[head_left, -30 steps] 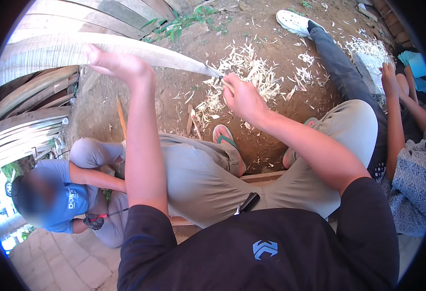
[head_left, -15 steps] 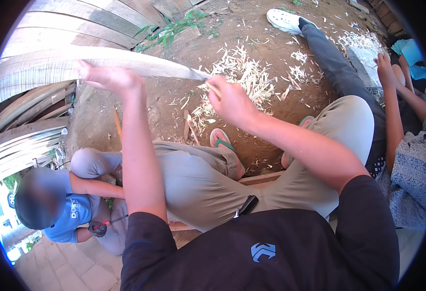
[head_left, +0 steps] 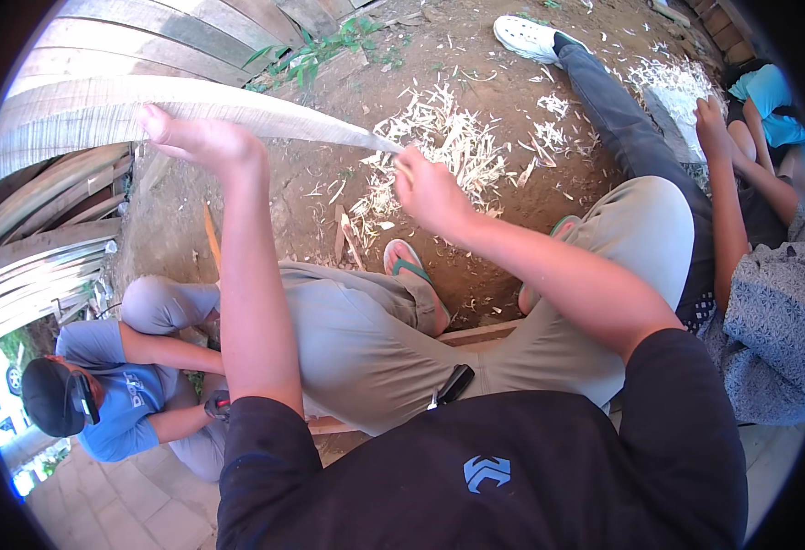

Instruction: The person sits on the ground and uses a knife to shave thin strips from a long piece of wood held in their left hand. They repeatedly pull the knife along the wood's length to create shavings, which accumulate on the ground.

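A long pale strip (head_left: 72, 110) with fine cross lines runs in from the left edge, broad there and narrowing to a grey end at my right fist. I cannot tell its material. My right hand (head_left: 432, 194) is closed around a light wooden handle (head_left: 404, 169) at that narrow end, its thumb side toward the strip. My left hand (head_left: 202, 142) lies along the strip's lower side with fingers stretched toward the left. It overlaps the strip in view; how firmly it touches is unclear. Below the right fist, pale wood shavings (head_left: 453, 137) cover the dirt.
My knees and sandalled feet (head_left: 411, 266) are beneath my arms. At lower left squats a person in a cap (head_left: 49, 394), gloved hand by a red-handled tool (head_left: 221, 403). Another person's arm (head_left: 718, 174) and leg are at right. Stacked boards (head_left: 45, 275) stand left.
The whole view has shifted slightly left. The squatting person's head has turned and the gloved hand has moved right, nearer my left arm. Both my hands keep nearly the same places on strip and handle.
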A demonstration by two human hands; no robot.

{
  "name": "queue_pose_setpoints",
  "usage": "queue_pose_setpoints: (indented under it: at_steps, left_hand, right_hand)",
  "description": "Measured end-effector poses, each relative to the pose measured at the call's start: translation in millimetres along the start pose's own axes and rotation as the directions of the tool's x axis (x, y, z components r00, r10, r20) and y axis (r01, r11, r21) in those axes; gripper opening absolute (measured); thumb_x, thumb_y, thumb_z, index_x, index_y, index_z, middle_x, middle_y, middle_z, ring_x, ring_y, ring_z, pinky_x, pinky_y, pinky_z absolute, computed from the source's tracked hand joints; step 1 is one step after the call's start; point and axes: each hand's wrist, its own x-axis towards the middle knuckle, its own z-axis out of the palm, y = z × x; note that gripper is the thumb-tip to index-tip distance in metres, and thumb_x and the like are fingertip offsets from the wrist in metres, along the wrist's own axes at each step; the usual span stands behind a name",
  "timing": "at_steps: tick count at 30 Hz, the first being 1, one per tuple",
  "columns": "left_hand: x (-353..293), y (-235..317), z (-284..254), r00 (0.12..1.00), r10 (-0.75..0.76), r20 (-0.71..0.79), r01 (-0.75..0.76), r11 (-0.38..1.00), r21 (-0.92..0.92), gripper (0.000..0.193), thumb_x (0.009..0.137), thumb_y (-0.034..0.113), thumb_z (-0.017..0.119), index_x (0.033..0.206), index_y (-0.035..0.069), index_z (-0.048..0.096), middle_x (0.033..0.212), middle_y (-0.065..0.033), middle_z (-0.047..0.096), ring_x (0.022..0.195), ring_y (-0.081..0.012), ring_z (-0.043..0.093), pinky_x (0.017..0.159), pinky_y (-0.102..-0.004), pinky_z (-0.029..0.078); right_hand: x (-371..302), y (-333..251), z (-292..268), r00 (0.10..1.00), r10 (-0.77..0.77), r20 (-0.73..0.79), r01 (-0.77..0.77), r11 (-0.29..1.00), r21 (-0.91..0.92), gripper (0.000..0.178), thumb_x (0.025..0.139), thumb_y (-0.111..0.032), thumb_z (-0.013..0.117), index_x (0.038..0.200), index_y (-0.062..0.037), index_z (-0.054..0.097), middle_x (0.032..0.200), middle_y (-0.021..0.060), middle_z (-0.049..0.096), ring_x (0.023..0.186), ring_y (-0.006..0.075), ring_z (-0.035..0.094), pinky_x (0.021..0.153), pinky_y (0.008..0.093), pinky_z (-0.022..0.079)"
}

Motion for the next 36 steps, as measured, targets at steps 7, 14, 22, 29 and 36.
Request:
queue_pose_setpoints:
  at_steps: [7,14,22,29,36]
  left_hand:
    - [3,-2,1,0.990,0.128,0.058,-0.126,0.991,-0.035,0.098,0.100,0.070,0.036,0.156,-0.009,0.019,0.162,-0.0256,0.025,0.149,-0.0322,0.030,0.124,-0.0462,0.021]
    - [-7,6,2,1.000,0.001,0.002,-0.001,1.000,0.031,0.095,0.102,0.068,0.034,0.154,-0.010,0.022,0.158,-0.0273,0.029,0.147,-0.0326,0.031,0.122,-0.0462,0.020]
    - [-8,8,4,0.990,0.128,0.052,-0.128,0.992,-0.008,0.097,0.100,0.070,0.038,0.155,-0.008,0.022,0.156,-0.0252,0.032,0.145,-0.0312,0.033,0.121,-0.0459,0.020]
    - [-4,1,4,0.985,0.170,0.039,-0.166,0.982,-0.085,0.090,0.100,0.065,0.045,0.154,-0.005,0.025,0.153,-0.0219,0.036,0.141,-0.0293,0.036,0.120,-0.0455,0.023]
    - [-1,-2,0,0.940,0.301,0.157,-0.301,0.953,-0.027,0.075,0.105,0.057,0.034,0.138,-0.010,0.041,0.136,-0.0179,0.047,0.127,-0.0260,0.043,0.114,-0.0402,0.028]
  right_hand:
    - [3,13,1,0.997,0.065,0.047,-0.062,0.995,-0.080,0.021,0.100,-0.015,0.057,0.115,0.0000,0.058,0.076,0.0252,0.069,0.071,0.0407,0.071,0.065,0.0497,0.054]
    - [5,25,3,0.991,0.120,0.062,-0.107,0.978,-0.179,0.024,0.101,-0.016,0.057,0.119,-0.0006,0.056,0.080,0.0271,0.069,0.075,0.0449,0.071,0.068,0.0530,0.054]
    - [1,26,4,0.999,-0.010,0.042,0.016,0.990,-0.138,0.023,0.101,-0.014,0.057,0.120,-0.0023,0.055,0.077,0.0267,0.069,0.073,0.0440,0.071,0.066,0.0517,0.055]
    - [6,34,9,0.989,0.114,0.096,-0.091,0.971,-0.220,0.022,0.101,-0.014,0.056,0.116,0.0020,0.057,0.087,0.0291,0.070,0.080,0.0459,0.071,0.072,0.0517,0.057]
    - [-12,25,24,0.990,0.015,0.143,0.018,0.973,-0.229,0.022,0.102,-0.015,0.053,0.118,-0.0006,0.053,0.092,0.0304,0.071,0.087,0.0491,0.070,0.080,0.0562,0.055]
